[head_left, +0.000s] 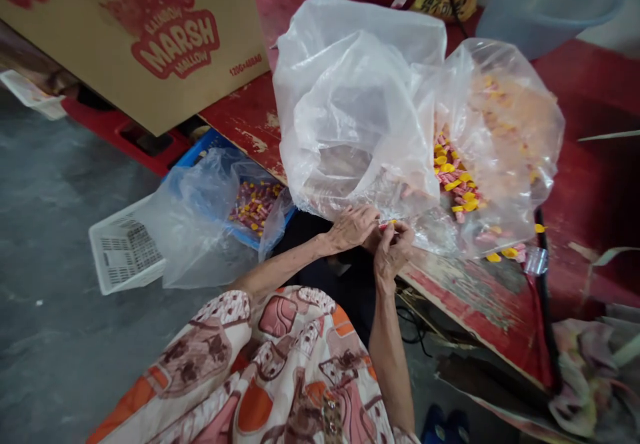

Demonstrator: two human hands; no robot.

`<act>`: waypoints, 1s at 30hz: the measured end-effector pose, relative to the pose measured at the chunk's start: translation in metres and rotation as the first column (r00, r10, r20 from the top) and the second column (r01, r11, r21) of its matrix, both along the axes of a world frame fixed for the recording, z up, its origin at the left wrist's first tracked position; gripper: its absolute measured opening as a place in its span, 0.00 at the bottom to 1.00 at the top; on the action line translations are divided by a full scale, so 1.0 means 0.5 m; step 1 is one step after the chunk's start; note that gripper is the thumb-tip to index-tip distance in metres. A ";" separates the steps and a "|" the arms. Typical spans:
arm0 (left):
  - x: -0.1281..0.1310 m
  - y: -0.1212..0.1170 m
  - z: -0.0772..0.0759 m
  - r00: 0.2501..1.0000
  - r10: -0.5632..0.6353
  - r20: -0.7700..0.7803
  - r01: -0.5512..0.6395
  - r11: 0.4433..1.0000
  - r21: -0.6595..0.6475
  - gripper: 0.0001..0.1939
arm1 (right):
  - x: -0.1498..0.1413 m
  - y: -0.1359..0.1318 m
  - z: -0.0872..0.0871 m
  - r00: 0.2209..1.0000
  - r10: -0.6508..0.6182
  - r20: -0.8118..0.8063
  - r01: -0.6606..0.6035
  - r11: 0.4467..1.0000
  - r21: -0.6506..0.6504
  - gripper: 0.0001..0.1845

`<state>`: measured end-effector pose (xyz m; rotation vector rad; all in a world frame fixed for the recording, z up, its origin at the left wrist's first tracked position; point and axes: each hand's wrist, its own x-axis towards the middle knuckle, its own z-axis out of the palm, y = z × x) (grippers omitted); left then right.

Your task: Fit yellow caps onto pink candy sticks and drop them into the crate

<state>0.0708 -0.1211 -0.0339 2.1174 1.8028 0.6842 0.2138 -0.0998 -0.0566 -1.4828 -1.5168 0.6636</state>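
At the table's front edge, my right hand (pixel 393 251) pinches a small red-and-yellow piece (pixel 389 223) between its fingertips. Close beside it, my left hand (pixel 351 227) has its fingers curled together along the lower edge of a large clear plastic bag (pixel 360 84). What the left fingers hold, if anything, is too small to make out. To the right lies a second clear bag (pixel 520 117) with many pink pieces with yellow ends (pixel 457 177) in it. A few loose yellow pieces (pixel 510 253) lie at that bag's front corner.
Below the table on the left, a blue bin (pixel 200 147) lined with plastic holds similar pink and yellow pieces, beside a white basket (pixel 127 247). A cardboard box (pixel 135 37) stands at upper left. A translucent tub (pixel 547 11) is behind the bags.
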 end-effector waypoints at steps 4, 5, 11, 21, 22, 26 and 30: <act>-0.003 -0.009 0.009 0.998 0.052 0.031 -0.054 0.997 0.060 0.13 | 0.000 0.001 -0.008 1.000 -0.015 -0.010 0.015 1.000 -0.008 0.27; -0.004 -0.012 0.009 0.998 0.063 0.018 -0.064 0.996 0.061 0.14 | 0.000 0.002 -0.007 1.000 -0.013 -0.014 0.013 1.000 -0.017 0.27; -0.020 -0.019 0.007 0.999 -0.036 0.002 0.036 0.998 0.049 0.11 | -0.006 0.021 0.014 0.995 -0.035 -0.089 0.029 0.997 -0.072 0.26; -0.066 -0.069 -0.025 0.984 0.073 0.160 -0.114 0.959 0.259 0.09 | -0.048 0.021 0.019 0.995 0.039 -0.090 -0.049 0.993 -0.109 0.27; -0.088 -0.086 -0.025 0.973 0.139 0.185 -0.191 0.935 0.298 0.09 | -0.048 0.020 0.019 0.995 0.043 -0.091 -0.053 0.992 -0.111 0.26; -0.224 -0.185 -0.047 0.776 0.569 0.270 -0.629 0.728 0.273 0.08 | -0.046 0.019 0.019 0.994 0.047 -0.102 -0.059 0.991 -0.122 0.26; -0.343 -0.284 -0.091 0.541 0.825 0.165 -0.839 0.543 0.037 0.09 | -0.044 0.016 0.016 0.994 0.039 -0.105 -0.054 0.988 -0.143 0.25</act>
